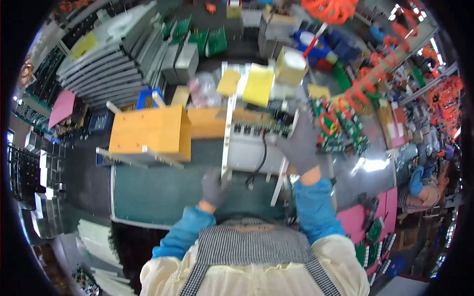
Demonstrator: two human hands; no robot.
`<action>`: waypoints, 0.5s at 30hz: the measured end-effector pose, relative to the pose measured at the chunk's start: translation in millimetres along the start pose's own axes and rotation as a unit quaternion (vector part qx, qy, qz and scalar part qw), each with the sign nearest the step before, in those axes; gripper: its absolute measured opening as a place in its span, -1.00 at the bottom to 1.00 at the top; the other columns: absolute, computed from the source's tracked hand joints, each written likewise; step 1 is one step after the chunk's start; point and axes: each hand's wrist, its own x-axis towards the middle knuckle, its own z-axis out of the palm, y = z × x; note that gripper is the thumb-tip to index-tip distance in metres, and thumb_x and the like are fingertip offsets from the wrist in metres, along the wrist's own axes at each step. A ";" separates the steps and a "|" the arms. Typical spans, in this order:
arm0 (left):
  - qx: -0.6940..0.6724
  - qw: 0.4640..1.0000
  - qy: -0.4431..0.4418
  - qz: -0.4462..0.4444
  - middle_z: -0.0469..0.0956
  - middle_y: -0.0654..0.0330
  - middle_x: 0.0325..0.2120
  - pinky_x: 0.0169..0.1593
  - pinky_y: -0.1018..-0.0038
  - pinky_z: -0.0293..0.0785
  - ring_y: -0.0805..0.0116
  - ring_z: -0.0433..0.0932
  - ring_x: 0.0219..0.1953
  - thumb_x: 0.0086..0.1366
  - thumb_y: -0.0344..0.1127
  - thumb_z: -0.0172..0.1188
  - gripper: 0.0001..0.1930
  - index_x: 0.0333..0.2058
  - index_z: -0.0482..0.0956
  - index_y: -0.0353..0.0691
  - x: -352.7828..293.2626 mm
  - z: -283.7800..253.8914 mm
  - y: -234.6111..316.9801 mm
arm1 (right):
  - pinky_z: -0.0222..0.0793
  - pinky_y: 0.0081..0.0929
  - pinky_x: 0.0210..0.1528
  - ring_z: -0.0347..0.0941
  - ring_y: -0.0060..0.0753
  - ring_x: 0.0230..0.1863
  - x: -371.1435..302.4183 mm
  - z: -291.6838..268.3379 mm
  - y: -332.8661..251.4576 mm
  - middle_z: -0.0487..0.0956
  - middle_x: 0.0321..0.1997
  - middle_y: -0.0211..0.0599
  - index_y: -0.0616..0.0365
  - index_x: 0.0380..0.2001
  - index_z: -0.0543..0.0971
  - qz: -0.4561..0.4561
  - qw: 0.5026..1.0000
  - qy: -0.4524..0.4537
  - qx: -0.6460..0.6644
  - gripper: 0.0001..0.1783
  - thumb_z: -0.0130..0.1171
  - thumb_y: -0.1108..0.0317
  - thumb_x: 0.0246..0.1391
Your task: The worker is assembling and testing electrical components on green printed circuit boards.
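A grey metal chassis (249, 152) lies on the green mat, with a row of dark connectors along its far part and a black cable (265, 153) looping over it. White slotted rails run along its left side (228, 133) and right side. My left hand (215, 189), in a grey glove, is closed at the near end of the left rail. On the right, my gloved right hand (301, 147) grips the side of the chassis, its thumb over the plate and its fingers stretched toward the far corner. The outer fingers are partly blurred.
An orange-yellow box (148, 133) on white rails stands left on the green mat (148, 192). Behind the chassis lie yellow sheets (257, 85). Green circuit boards (340, 126) are heaped at right, under a coiled orange air hose (382, 64). Grey panels (103, 74) are stacked far left.
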 end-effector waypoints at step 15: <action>-0.004 1.000 0.020 -0.007 0.51 -0.16 -0.42 -0.31 0.00 0.40 -0.27 0.48 -0.39 0.20 -0.22 0.25 -0.80 -0.40 0.56 -0.25 -13.9 -4.5 10.7 | -0.32 0.29 0.40 0.28 0.01 0.26 -18.8 -16.5 -32.1 0.41 0.15 0.02 0.32 0.19 0.22 0.044 0.998 0.015 -0.046 0.23 0.43 -0.37 -0.37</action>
